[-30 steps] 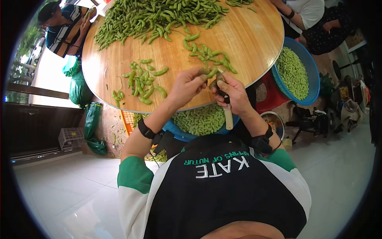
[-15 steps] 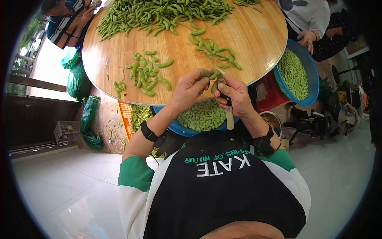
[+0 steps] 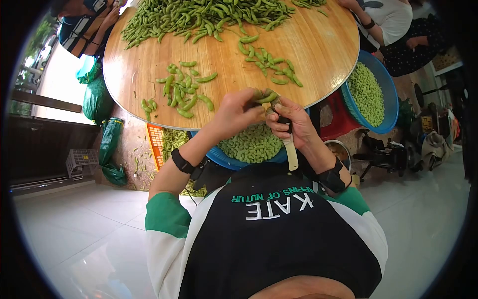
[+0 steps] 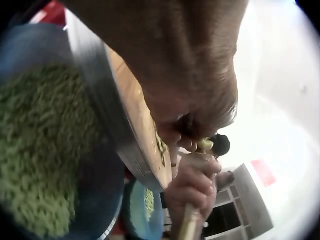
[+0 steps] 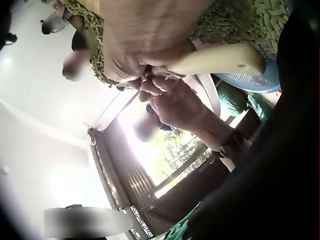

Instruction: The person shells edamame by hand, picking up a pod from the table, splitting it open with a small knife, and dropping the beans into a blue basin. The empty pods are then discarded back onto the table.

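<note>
Over the table's near edge, my left hand (image 3: 239,113) pinches a green soybean pod (image 3: 269,96) with fingers and thumb. My right hand (image 3: 295,121) is right beside it, its fingers curled round a tool with a long cream handle (image 3: 291,153). The handle sticks out below the fist, and the tool's working end is hidden in the grip. A hole shows at the handle's end (image 5: 242,66) in the right wrist view. In the left wrist view the right hand (image 4: 192,185) meets the left hand's fingertips. A blue basin of shelled beans (image 3: 251,144) sits beneath both hands.
A large heap of pods (image 3: 199,20) covers the far side of the round wooden table (image 3: 149,55), with smaller groups of pods nearer. Another blue basin (image 3: 391,107) full of beans stands at the right. An orange crate (image 3: 156,142) is below left. People sit at both sides.
The cream handle has swung lower, toward my body, and the pod has turned flatter between my hands. The person at the right has drawn a hand back from the basin.
</note>
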`<state>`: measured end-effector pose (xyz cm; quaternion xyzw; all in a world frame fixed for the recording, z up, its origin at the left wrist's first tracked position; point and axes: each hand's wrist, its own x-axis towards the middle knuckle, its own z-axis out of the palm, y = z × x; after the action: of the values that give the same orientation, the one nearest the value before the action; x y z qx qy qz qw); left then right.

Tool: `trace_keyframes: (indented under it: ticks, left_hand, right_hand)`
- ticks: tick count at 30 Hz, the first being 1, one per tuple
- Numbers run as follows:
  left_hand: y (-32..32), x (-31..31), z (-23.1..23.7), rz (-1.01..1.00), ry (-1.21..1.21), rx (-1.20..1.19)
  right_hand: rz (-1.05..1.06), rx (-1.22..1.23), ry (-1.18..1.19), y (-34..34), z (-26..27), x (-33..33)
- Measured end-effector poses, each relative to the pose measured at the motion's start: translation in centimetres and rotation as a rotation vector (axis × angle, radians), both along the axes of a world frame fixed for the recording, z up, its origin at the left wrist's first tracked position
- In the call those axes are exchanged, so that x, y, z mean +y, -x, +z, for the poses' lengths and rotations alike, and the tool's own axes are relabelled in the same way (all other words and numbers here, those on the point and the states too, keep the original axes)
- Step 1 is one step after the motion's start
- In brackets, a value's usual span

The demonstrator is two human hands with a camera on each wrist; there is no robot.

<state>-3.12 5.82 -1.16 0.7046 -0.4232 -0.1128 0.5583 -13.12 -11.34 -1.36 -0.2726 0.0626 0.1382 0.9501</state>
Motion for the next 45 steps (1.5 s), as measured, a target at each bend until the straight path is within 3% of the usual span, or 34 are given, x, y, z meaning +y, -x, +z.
trace_keyframes:
  ticks: [1,2,4,5,7,8,10,11,13,14,16,20,22,28,32,34,35,40,44,45]
  left_hand:
    - [0.3,0.2,1.0,0.067,-0.054,-0.267]
    - [0.3,0.2,0.9,0.069,-0.056,-0.265]
    - [0.2,0.2,0.9,0.124,-0.119,-0.616]
    - [0.2,0.2,1.0,0.124,-0.121,-0.615]
    - [0.3,0.2,1.7,0.078,-0.101,-0.253]
    - [0.4,0.1,1.7,0.078,-0.102,-0.253]
    - [0.5,-0.1,1.5,0.054,-0.026,0.695]
    - [0.5,-0.3,1.4,0.054,-0.027,0.694]
    - [0.7,-0.6,1.0,0.037,-0.092,0.712]
    - [1.0,-0.7,0.8,0.036,-0.092,0.714]
    - [2.2,-0.9,0.4,0.083,-0.161,0.274]
    - [3.2,-1.1,1.7,0.134,-0.168,0.03]
    - [3.5,-1.0,2.2,0.124,-0.158,-0.087]
    - [4.6,-0.9,2.0,0.113,-0.148,-0.043]
    - [5.3,-0.7,1.2,0.139,-0.201,0.038]
    - [5.3,-0.8,0.5,0.144,-0.164,0.563]
    - [5.3,-0.7,0.0,0.155,-0.163,0.56]
    - [5.8,-0.8,-0.8,0.121,-0.166,0.375]
    - [6.0,0.0,0.0,0.075,-0.223,0.213]
    - [6.2,0.3,-0.1,0.056,-0.238,0.071]
  right_hand:
    - [0.002,0.017,-0.038,0.0,0.1,0.1]
    - [0.004,0.019,-0.039,0.0,0.1,0.2]
    - [0.025,0.026,-0.096,0.1,0.1,0.3]
    - [0.025,0.027,-0.097,0.1,-0.1,0.3]
    - [0.025,0.018,-0.074,0.2,-0.5,0.3]
    - [0.024,0.018,-0.076,0.2,-0.4,0.3]
    - [-0.011,-0.044,-0.061,0.1,0.1,0.4]
    - [-0.012,-0.044,-0.062,0.2,0.0,0.3]
    - [-0.111,-0.122,0.394,0.5,-0.4,-0.1]
    - [-0.111,-0.12,0.394,0.5,-0.4,0.0]
    - [-0.302,-0.16,0.939,0.6,-0.2,0.6]
    - [-0.49,-0.36,1.171,0.0,-0.1,0.6]
    - [-0.531,-0.539,1.475,-0.1,-0.2,0.0]
    - [-0.627,-0.717,1.644,-0.1,-0.5,0.4]
    - [-0.568,-0.671,1.62,0.5,-0.6,0.2]
    - [-0.419,-0.64,1.583,1.1,0.0,0.0]
    - [-0.471,-0.741,1.58,1.2,0.0,0.5]
    - [-0.463,-0.797,1.616,2.1,0.9,0.9]
    - [-0.457,-0.673,1.657,2.3,0.7,-0.8]
    - [-0.393,-0.555,1.586,2.6,0.6,-1.3]
